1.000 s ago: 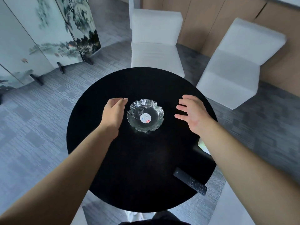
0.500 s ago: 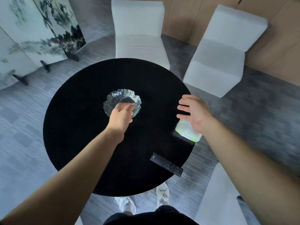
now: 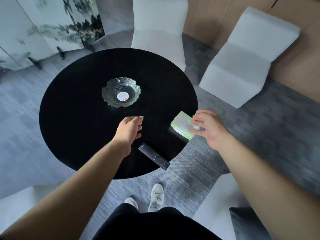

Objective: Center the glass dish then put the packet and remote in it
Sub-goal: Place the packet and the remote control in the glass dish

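Note:
A fluted glass dish with a round sticker in its bottom stands near the middle of the round black table, with nothing in it. A pale green packet lies at the table's right edge. My right hand is right beside it with fingers spread, the fingertips over its right end, not closed on it. A black remote lies at the near right edge. My left hand hovers above the table between dish and remote, fingers loosely apart, holding nothing.
Two white chairs stand beyond the table, a painted folding screen at the back left. Grey carpet surrounds the table. My shoes show below the near edge.
My left hand has let go of the dish and pulled back toward me. My right hand has dropped to the packet. The camera has tilted down and right.

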